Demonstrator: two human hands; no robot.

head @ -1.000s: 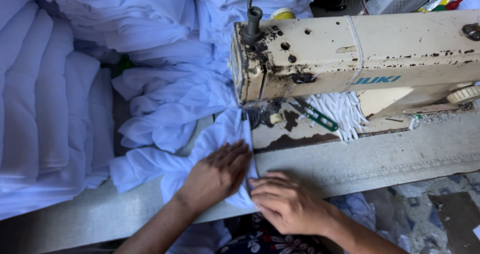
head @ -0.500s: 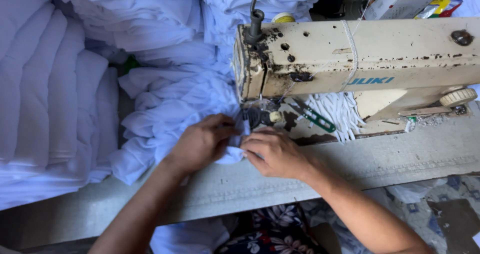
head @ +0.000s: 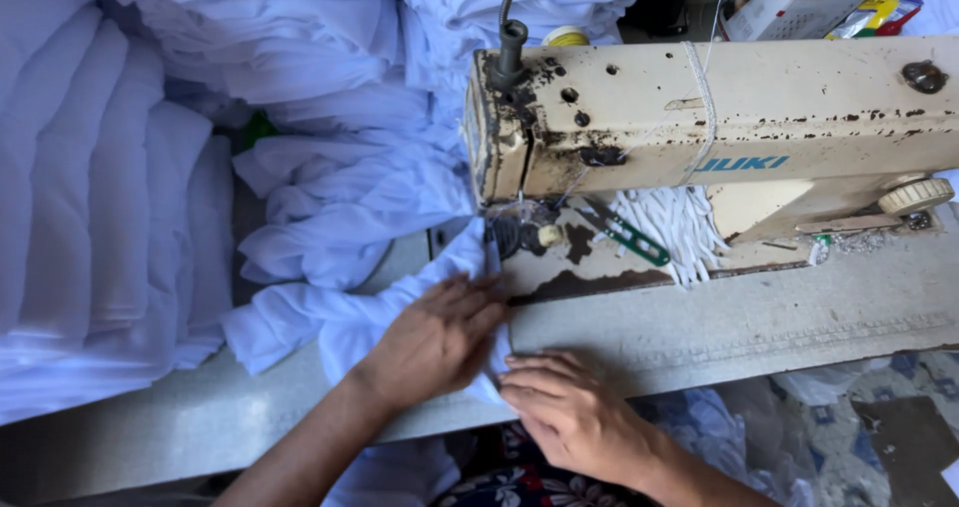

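Note:
A white cloth piece (head: 340,312) lies on the grey table, its edge running up under the needle area of a worn cream sewing machine (head: 719,137). My left hand (head: 435,342) lies flat on the cloth, fingers spread and pointing toward the machine's needle. My right hand (head: 569,412) rests just below it near the table's front edge, fingertips pressing the cloth's lower edge.
Stacks of folded white cloth (head: 100,197) fill the left and back. A green-handled tool (head: 624,235) and a bundle of white strips (head: 679,229) lie under the machine arm. The grey table (head: 759,327) stretches right. A yellow thread spool (head: 566,35) sits behind.
Both hands have drawn back from the needle area toward the table's front edge, sliding along the cloth; half a second ago they were pinching the cloth close to the needle.

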